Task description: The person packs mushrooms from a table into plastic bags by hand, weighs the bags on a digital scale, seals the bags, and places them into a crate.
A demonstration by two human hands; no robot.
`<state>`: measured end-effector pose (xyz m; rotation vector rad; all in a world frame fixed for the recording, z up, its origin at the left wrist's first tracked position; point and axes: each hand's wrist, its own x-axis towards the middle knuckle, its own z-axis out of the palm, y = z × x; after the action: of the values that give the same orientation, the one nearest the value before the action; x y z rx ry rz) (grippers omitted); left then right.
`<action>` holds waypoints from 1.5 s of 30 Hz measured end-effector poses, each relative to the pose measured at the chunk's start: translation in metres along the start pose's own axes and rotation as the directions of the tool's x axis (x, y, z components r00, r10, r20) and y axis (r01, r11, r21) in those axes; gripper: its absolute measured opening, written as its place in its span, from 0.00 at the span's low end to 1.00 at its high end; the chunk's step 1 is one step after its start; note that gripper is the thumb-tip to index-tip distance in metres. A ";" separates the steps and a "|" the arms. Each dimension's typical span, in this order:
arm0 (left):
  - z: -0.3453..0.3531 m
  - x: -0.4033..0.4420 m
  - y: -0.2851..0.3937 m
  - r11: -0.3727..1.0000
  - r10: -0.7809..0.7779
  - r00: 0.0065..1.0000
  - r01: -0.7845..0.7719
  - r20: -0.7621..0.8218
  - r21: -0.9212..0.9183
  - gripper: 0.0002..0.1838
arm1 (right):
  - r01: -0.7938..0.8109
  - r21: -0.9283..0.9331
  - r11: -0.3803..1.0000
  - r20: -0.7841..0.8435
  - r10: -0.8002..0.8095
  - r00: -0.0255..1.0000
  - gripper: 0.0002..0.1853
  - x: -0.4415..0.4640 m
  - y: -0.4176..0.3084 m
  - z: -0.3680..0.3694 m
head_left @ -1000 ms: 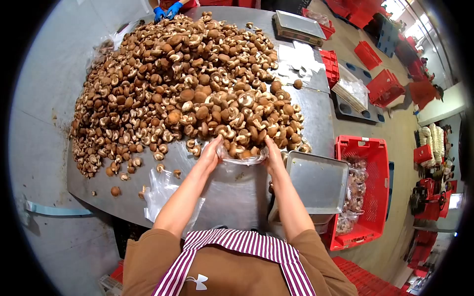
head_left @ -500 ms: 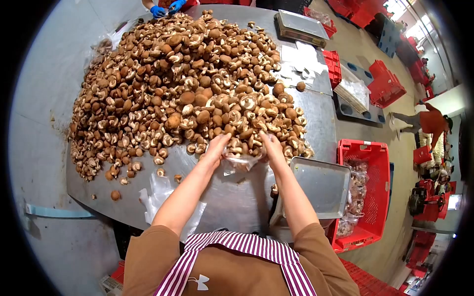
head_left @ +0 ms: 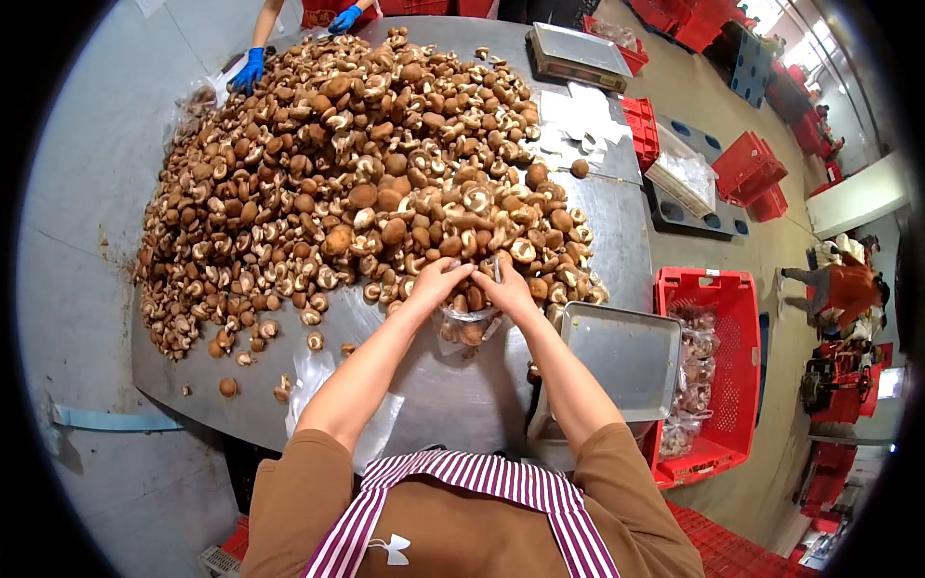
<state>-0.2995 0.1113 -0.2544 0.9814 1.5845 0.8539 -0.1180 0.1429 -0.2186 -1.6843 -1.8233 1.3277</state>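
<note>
As the picture reads from the left, a co-worker's blue-gloved hands [head_left: 249,72] are at the upper left of the frame, by a broad heap of brown-capped mushrooms [head_left: 289,183]. Thin, pale plastic bags [head_left: 310,368] lie flat below it, partly under your left forearm.

Your left hand [head_left: 438,286] is at the centre, fingers bent inward over a clear plastic bag of mushrooms [head_left: 467,330], which sits on the grey metal table [head_left: 462,400] against the heap's near edge. Your right hand [head_left: 508,292] mirrors it, fingertips close to the left's. Both grips look narrow; whether they pinch film or a mushroom, you cannot tell from this view.

Step in hand, as judged: settling contents and mouth of the bag. A next move would call for film gathered evenly on both sides, with mushrooms clear of the rim.

Room: bare metal lies toward you; the heap closes the far side. At right, the shallow grey metal tray [head_left: 621,361] has a raised edge near your right forearm; beyond it stands the red perforated plastic crate [head_left: 734,395], holding filled bags [head_left: 696,371].
</note>
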 end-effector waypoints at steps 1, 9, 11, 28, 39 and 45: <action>0.002 -0.001 -0.010 0.999 0.028 0.999 -0.027 0.027 -0.021 0.26 | -0.015 0.013 1.000 0.038 0.015 0.999 0.36 -0.005 -0.001 -0.002; -0.007 -0.103 -0.010 0.987 0.082 0.996 -0.075 0.046 -0.142 0.23 | 0.108 0.438 0.893 -0.103 -0.070 0.992 0.19 -0.080 0.023 0.002; 0.000 -0.127 -0.014 0.968 0.187 0.982 -0.189 -0.029 -0.164 0.19 | 0.076 0.476 0.876 -0.096 -0.034 0.995 0.16 -0.102 0.031 0.006; 0.004 -0.268 -0.003 0.862 0.135 0.932 -0.278 -0.337 -0.424 0.11 | -0.110 0.630 0.769 0.077 0.080 0.994 0.15 -0.166 0.052 -0.010; -0.006 -0.288 -0.059 0.933 0.046 0.889 -0.202 -0.456 -0.299 0.14 | -0.183 0.730 0.658 0.006 0.261 0.965 0.15 -0.164 0.072 0.007; -0.008 -0.292 -0.086 0.965 0.061 0.921 -0.153 -0.384 -0.215 0.15 | -0.200 0.706 0.679 0.015 0.268 0.963 0.16 -0.172 0.090 0.007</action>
<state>-0.2854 -0.1901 -0.2148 0.7647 1.7020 1.3424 -0.0257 -0.0273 -0.2345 -1.5114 -0.8465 1.7231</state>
